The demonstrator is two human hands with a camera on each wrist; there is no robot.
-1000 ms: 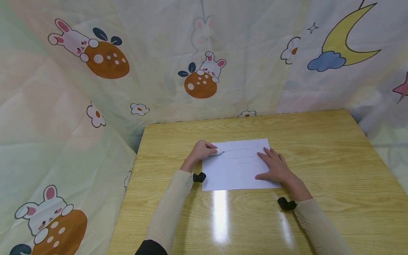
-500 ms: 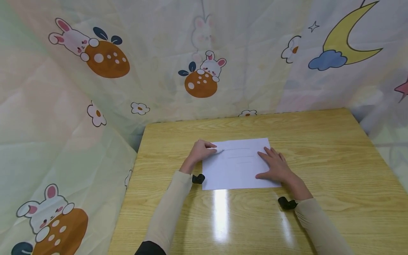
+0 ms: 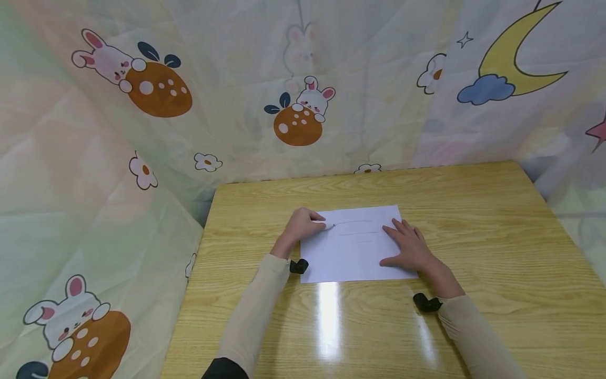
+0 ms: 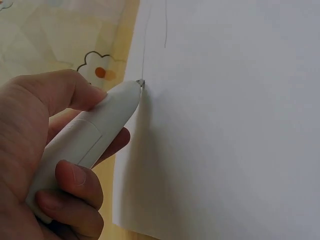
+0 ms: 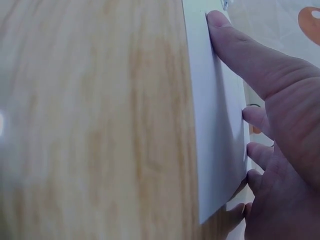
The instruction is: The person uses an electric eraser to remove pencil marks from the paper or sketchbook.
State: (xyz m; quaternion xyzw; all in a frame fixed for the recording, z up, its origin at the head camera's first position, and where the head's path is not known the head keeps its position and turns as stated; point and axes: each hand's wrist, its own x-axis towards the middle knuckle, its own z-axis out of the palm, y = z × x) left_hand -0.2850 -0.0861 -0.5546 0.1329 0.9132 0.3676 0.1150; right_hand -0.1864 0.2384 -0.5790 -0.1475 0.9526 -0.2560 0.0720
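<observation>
My left hand (image 3: 303, 224) grips a thick white pen-shaped tool (image 4: 95, 125) with a short metal tip; its exact kind is unclear. Thumb and fingers wrap its smooth body in the left wrist view. The tip meets the white sheet of paper (image 3: 350, 258) near its upper left, at the left end of a thin grey line (image 4: 145, 45). Two shorter thin lines lie below that one in the head view. With fingers spread, my right hand (image 3: 408, 245) rests on the paper's right side, its thumb (image 5: 240, 45) lying near the front edge.
The paper lies on a wood-grain table (image 3: 497, 237) with a bright reflection in front of the sheet. A patterned cloth (image 3: 227, 79) hangs behind the table and at its left. Black wrist pieces (image 3: 427, 303) sit at both sleeve cuffs.
The left hand and its white tool lift the tip slightly along the sheet, then shift a little right and toward me. The right hand and paper stay in place.
</observation>
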